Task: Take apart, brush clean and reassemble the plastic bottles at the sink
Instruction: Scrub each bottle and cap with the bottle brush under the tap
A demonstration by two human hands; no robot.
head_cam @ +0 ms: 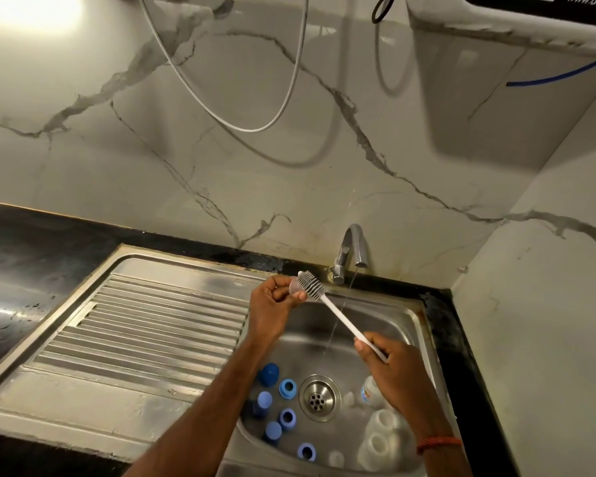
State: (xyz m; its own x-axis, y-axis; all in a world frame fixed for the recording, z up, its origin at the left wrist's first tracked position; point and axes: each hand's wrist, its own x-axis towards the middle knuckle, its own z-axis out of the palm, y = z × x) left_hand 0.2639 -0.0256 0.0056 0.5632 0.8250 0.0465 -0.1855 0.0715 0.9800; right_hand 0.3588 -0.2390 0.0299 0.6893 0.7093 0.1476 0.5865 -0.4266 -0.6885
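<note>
My left hand (272, 301) pinches a small clear silicone bottle part (296, 287) above the sink basin. My right hand (389, 366) grips the white handle of a bottle brush (338, 315), whose grey bristle head (310, 282) presses against that clear part. In the basin (403, 325) lie several blue caps and rings (287, 389), and clear plastic bottles (379, 445) lie at the right of the drain (318, 398).
The tap (353, 249) runs a thin stream of water into the basin. A ribbed steel draining board (145, 325) stretches to the left. Black countertop (31, 242) surrounds the sink. White hoses hang on the marble wall above.
</note>
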